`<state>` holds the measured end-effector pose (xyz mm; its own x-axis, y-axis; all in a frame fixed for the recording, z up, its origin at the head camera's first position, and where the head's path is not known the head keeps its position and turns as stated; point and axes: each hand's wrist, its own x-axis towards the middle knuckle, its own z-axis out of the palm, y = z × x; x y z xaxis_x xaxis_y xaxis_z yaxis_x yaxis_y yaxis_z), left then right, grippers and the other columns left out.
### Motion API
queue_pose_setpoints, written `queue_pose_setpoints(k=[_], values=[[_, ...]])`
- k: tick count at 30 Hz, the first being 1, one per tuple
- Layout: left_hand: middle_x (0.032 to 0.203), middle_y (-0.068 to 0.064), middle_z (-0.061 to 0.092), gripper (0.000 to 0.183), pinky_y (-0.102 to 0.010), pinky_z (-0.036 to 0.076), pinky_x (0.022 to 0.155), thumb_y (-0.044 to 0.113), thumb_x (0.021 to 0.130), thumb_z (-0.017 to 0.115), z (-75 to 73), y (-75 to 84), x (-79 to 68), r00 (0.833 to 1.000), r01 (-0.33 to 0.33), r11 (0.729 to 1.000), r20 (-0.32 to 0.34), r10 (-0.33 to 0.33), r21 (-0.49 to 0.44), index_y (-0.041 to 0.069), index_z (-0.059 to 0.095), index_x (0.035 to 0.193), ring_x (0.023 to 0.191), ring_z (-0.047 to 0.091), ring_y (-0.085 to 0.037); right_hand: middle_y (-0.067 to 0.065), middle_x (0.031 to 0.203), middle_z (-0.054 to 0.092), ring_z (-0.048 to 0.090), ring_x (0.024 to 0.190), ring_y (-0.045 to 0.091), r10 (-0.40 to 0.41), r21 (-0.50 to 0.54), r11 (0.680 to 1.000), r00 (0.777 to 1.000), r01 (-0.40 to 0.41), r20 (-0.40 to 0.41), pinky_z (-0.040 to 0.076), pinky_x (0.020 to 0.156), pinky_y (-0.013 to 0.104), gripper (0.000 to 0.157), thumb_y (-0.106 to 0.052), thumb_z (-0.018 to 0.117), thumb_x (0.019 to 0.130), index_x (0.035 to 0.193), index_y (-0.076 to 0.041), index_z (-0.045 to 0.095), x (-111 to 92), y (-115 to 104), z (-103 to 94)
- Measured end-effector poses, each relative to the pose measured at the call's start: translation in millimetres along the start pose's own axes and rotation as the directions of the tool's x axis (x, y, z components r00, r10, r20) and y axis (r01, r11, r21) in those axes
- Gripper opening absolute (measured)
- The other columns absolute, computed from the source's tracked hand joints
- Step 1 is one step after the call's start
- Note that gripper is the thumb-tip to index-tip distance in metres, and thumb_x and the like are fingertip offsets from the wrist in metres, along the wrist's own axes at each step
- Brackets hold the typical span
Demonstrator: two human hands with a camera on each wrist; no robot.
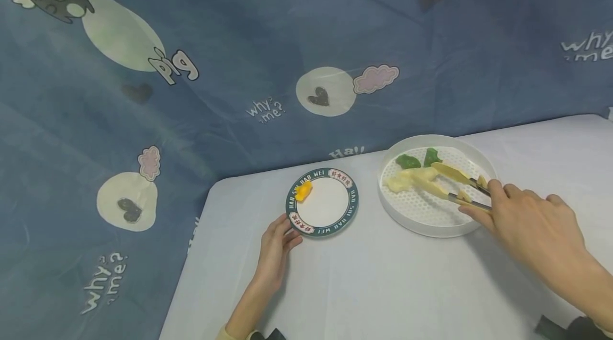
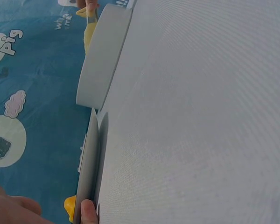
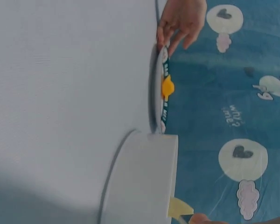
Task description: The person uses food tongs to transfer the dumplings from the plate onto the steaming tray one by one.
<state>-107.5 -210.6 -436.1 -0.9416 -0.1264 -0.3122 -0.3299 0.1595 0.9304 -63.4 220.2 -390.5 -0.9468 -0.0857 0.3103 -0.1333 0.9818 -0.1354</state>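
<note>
One tongs pair (image 1: 452, 172) slants lengthwise, tips forward-left over tray (image 1: 431, 230).

1. The plate (image 1: 325, 204) rests on the table (image 1: 373, 287), with a small piece (image 1: 303, 191) on the back left of its rim.
2. The left hand (image 1: 274, 252) touches the plate at its front left edge.
3. The tray (image 1: 431, 231) sits on the table, right of the plate and near it.
4. In the tray, two leaves (image 1: 408, 162) lie behind a lump (image 1: 399, 182).
5. The tongs (image 1: 452, 174) reach over the tray, tips at the lump.
6. The right hand (image 1: 538, 220), well right of the plate, holds the tongs.
7. The curtain (image 1: 268, 36) hangs behind the plate.
</note>
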Motion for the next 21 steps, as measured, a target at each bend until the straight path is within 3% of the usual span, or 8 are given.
queue_pose_setpoints(k=[7,21], values=[[0.145,-0.016,0.053,0.065,-0.016,0.061,0.098,0.034,0.113,0.045,0.5,0.7,0.2,1.000,0.005,1.000,-0.004,-0.005,0.012,-0.002,0.030,0.166,0.120,0.060,-0.018,0.000,0.062,0.043,0.038,0.049,0.017,-0.002,-0.004,1.000,0.999,0.002,0.048,0.024,0.049,0.033,0.055,-0.055,0.071,0.100,0.088,-0.005,0.051,-0.5,1.5,1.8],[0.149,-0.017,0.051,0.065,-0.016,0.060,0.101,0.033,0.113,0.045,1.2,0.1,-1.3,1.000,-0.017,1.000,-0.004,0.017,0.002,-0.002,0.030,0.166,0.123,0.059,-0.018,0.000,0.061,0.043,0.037,0.049,0.016,-0.007,-0.024,1.000,0.999,0.008,0.046,0.024,0.049,0.032,0.057,-0.056,0.072,0.098,0.084,-0.005,0.051,-0.4,1.7,5.3]])
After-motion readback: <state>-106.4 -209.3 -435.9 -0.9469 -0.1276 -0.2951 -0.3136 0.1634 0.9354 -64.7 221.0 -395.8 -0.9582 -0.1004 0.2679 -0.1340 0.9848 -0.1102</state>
